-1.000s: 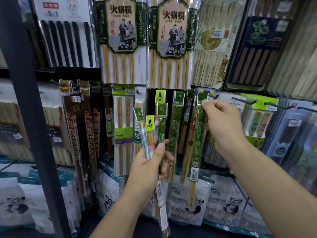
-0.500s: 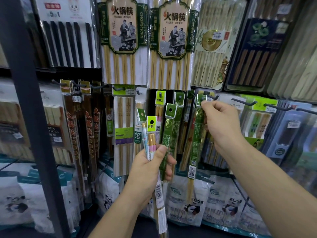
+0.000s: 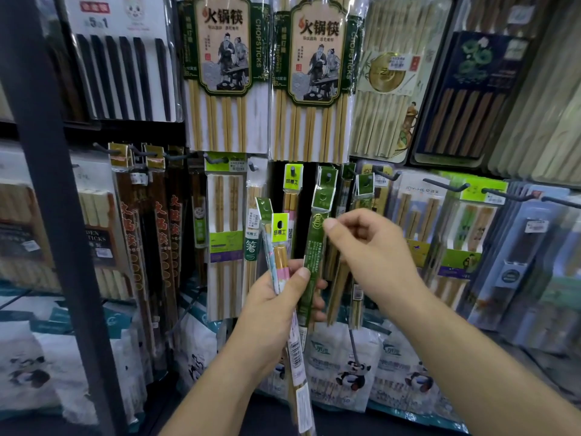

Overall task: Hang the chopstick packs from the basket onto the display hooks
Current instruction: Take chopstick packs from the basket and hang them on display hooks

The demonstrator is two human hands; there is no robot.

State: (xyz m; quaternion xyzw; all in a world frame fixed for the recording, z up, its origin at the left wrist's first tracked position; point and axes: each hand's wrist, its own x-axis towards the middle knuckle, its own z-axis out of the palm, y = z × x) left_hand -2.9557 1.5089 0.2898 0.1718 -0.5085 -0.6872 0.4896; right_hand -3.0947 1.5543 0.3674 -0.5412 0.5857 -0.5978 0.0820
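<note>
My left hand (image 3: 273, 306) grips a bunch of slim chopstick packs upright in front of the display. The bunch includes a green chopstick pack (image 3: 312, 256), a yellow-tagged pack (image 3: 279, 229) with pink ends and a pale blue pack (image 3: 266, 237). My right hand (image 3: 374, 256) is just right of the bunch and pinches the green pack near its top with thumb and fingers. Another green pack (image 3: 364, 185) hangs on a display hook behind my right hand. The basket is out of view.
Bare hook tips (image 3: 452, 185) stick out to the right above hanging packs. Large hot-pot chopstick packs (image 3: 317, 77) hang on the row above. A dark shelf upright (image 3: 53, 196) stands at the left. Panda-printed bags (image 3: 352, 366) fill the shelf below.
My right hand has let go of the green pack now hanging on the hook and dropped down-left to the green pack in my left hand. My left hand's bunch has shifted slightly.
</note>
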